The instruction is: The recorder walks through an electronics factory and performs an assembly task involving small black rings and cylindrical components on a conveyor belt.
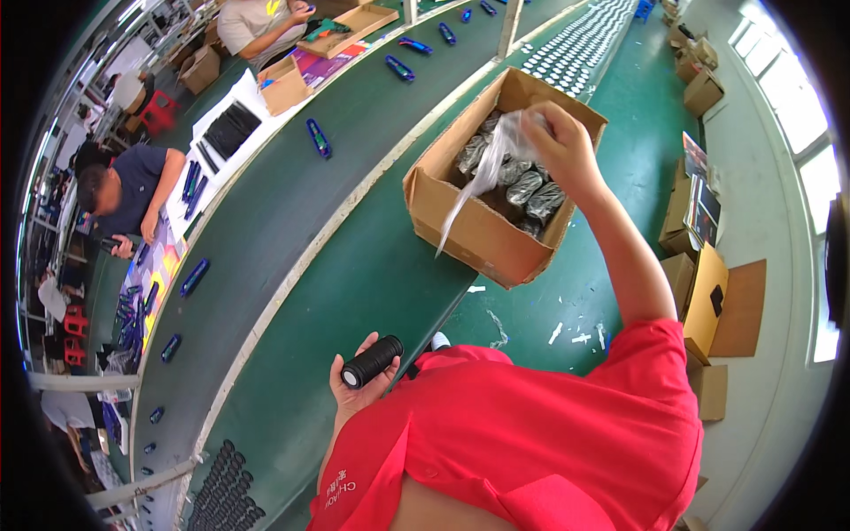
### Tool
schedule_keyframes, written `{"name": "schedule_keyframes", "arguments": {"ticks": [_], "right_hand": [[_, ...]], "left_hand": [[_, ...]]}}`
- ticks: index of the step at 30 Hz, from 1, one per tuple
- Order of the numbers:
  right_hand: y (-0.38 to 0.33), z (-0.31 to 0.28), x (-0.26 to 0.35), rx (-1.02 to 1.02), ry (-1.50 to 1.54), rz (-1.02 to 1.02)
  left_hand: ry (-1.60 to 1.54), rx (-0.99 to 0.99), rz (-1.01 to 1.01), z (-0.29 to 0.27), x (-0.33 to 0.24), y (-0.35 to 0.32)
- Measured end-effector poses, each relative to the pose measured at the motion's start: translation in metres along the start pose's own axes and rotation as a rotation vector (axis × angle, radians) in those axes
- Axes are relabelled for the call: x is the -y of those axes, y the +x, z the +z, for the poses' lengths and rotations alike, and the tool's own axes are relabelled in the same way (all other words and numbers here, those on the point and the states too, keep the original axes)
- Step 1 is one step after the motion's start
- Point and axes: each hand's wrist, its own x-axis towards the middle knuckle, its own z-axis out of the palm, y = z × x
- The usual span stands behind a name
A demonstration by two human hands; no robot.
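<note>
Your left hand (359, 382) is wrapped around a short black cylinder (372, 361), fingers curled under it and thumb over the top, so the pale end face points out toward the conveyor belt (292, 221). You hold it low and close to your chest, just past the belt's near edge, which keeps it steady while the other arm reaches away.

Your right hand (562, 142) is stretched out over the open cardboard box (482, 234), fingers pinched on an empty clear plastic bag (482, 177). The bag hangs slack from your grip and trails down across the front wall of the box, so its loose end dangles outside. Inside the box lie more dark cylinders, each sealed in its own wrapped packet (527, 188), piled against one another. The box sits on the table's near corner, within reach of your right arm.

On the belt, blue tube-shaped pieces (318, 137) lie spaced apart in a line, well away from your hands. Across the belt, another person's hands work over a shallow cardboard tray (350, 28), and a seated worker (124, 190) bends over more blue pieces. Rows of small black caps (226, 487) sit at the belt's lower end.
</note>
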Motion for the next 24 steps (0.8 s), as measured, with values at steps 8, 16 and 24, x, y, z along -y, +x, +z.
{"name": "schedule_keyframes", "arguments": {"ticks": [8,16,24], "right_hand": [[0.021,0.076,-0.110,1.157,-0.351,-0.082],[-0.001,0.071,0.041,0.246,-0.209,-0.169],[-0.164,0.242,0.147,1.139,0.207,-1.090]], "left_hand": [[-0.183,-0.006,0.179,0.002,0.000,-0.028],[-0.369,-0.039,0.339,0.030,-0.017,-0.039],[-0.393,-0.052,0.258,0.022,-0.047,-0.099]]}}
